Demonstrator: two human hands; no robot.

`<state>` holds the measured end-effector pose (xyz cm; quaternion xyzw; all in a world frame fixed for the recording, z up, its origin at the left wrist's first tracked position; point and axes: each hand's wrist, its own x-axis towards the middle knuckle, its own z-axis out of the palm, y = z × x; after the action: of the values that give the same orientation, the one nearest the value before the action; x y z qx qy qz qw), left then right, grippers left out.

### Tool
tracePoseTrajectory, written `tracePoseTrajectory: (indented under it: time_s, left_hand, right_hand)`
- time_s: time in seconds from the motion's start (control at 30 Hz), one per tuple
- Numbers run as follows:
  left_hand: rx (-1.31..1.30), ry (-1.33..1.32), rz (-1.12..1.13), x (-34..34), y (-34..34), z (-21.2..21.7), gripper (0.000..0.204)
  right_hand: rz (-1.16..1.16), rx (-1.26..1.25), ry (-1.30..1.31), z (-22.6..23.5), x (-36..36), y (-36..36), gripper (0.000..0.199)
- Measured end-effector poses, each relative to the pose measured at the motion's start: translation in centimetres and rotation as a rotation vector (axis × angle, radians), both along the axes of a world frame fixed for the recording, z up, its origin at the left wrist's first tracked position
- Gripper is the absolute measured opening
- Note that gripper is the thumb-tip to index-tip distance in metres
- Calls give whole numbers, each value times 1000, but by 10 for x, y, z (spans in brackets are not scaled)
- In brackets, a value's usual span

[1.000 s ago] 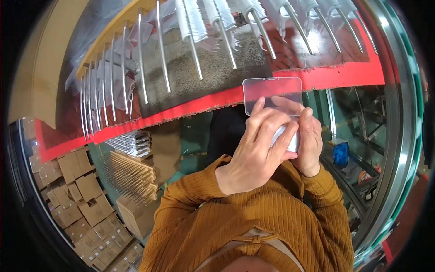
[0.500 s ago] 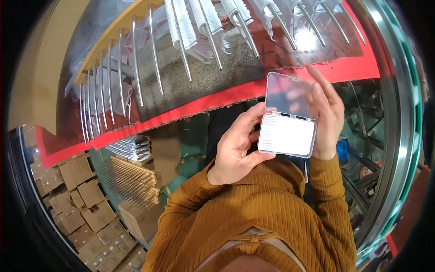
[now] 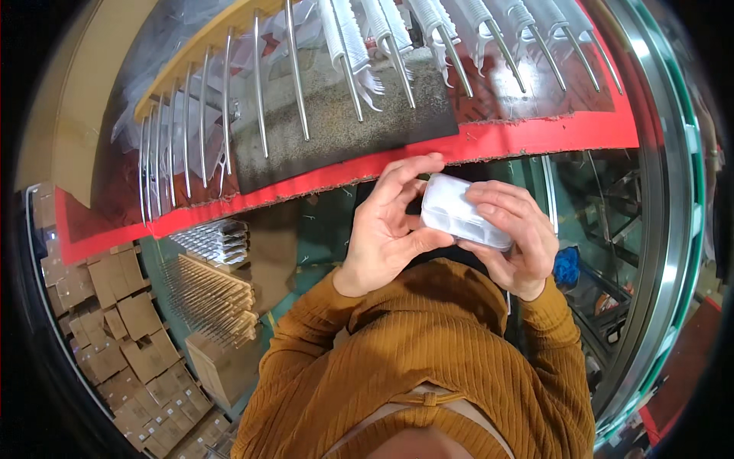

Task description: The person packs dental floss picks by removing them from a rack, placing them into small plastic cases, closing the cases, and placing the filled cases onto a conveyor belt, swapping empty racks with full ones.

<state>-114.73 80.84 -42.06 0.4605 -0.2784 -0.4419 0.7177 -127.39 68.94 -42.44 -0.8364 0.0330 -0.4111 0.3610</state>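
A small clear plastic box (image 3: 451, 205) with white contents is between my two hands, its lid lowered over them. My left hand (image 3: 382, 233) grips the box's left end, its thumb along the near side and its fingers curled at the far side. From the right, my right hand (image 3: 524, 233) holds the box, with fingers lying across the lid and the thumb underneath. The box is tilted in front of the red bench edge. Just beyond it, white ridged stacks (image 3: 436, 23) hang on slim metal rods (image 3: 298, 76).
The rods come from a curved yellowish wooden bar (image 3: 206, 42) over the red-edged bench (image 3: 344, 180). A dark mat (image 3: 344, 115) lies on it. Below left are a wooden board with upright pins (image 3: 214, 298) and many cardboard boxes (image 3: 138, 314). A metal rail (image 3: 661, 153) curves along the right.
The clear lid, raised half a second ago, is now down over the white contents. My right hand came down onto the box, which is now turned and tilted.
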Motion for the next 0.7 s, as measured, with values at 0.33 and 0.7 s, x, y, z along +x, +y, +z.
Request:
tracePoseTrajectory:
  time_s: [0.33,0.7]
  left_hand:
    - [-30,-920,-51,5,-10,18,34]
    - [-50,-531,-103,-53,-30,36,59]
  right_hand:
    - [-21,176,101,15,-12,-2,32]
    - [-871,94,272,34,-149,-21,27]
